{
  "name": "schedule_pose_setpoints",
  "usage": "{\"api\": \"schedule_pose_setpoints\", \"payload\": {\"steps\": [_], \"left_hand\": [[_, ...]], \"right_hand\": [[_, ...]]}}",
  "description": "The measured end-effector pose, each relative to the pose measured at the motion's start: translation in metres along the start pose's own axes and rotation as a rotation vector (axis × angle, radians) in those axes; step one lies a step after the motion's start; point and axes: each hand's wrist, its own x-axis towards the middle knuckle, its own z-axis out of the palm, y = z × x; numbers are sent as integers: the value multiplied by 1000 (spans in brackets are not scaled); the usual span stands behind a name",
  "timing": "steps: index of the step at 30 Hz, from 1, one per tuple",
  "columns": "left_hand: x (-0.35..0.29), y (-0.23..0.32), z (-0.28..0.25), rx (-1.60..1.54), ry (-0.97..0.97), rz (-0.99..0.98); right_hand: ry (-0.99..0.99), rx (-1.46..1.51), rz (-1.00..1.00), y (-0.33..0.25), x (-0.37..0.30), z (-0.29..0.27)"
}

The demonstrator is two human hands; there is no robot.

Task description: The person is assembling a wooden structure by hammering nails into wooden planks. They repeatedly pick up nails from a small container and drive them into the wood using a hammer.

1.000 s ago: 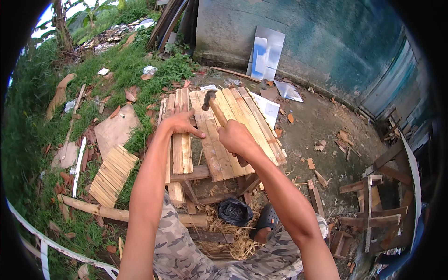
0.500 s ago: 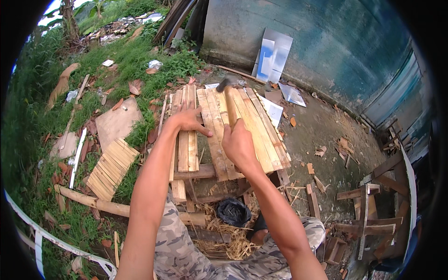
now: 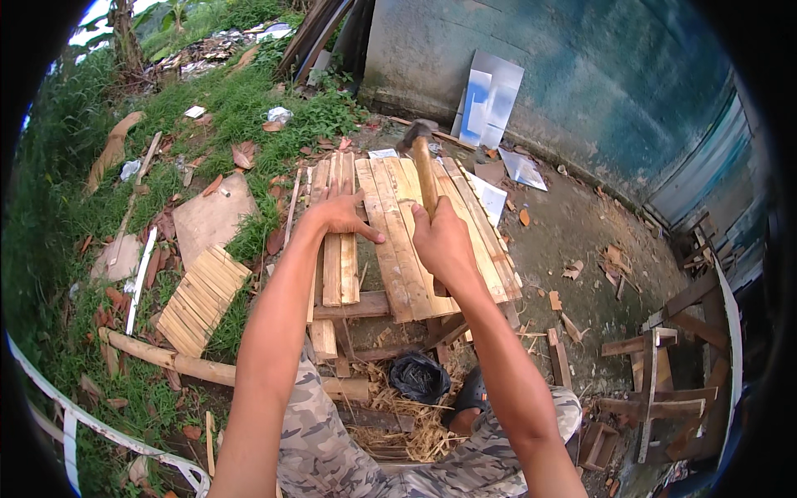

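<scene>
My right hand (image 3: 447, 242) is wrapped round the wooden handle of a hammer (image 3: 424, 173). Its dark metal head is raised above the far end of a panel of pale wooden slats (image 3: 388, 249). To the left, my left hand (image 3: 344, 217) lies over a narrower bundle of slats (image 3: 339, 270), thumb stretched out to the panel's left edge. Its other fingers show only in part. Both slat pieces rest on a low wooden stand (image 3: 359, 309) in front of my knees.
A black plastic bag (image 3: 418, 378) sits among wood shavings below the stand. Another slat panel (image 3: 202, 300) and a bamboo pole (image 3: 170, 358) lie on the grass at left. Wooden frames (image 3: 656, 390) stand at right. A painted wall (image 3: 564, 83) rises behind, with a blue-and-white sheet (image 3: 490, 100) against it.
The hammer has risen and shifted a little right with my right hand. My left hand's fingers, stretched forward over the slats before, are now drawn in.
</scene>
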Motion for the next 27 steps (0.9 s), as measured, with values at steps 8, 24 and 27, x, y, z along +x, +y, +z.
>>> {"api": "schedule_pose_setpoints", "payload": {"steps": [8, 24, 27], "left_hand": [[3, 0, 0, 5, 1, -10], [15, -9, 8, 30, 4, -34], [16, -9, 8, 6, 2, -18]], "right_hand": [[-182, -73, 78, -11, 3, -13], [-426, -211, 100, -9, 4, -17], [-196, -89, 12, -8, 4, -15]]}}
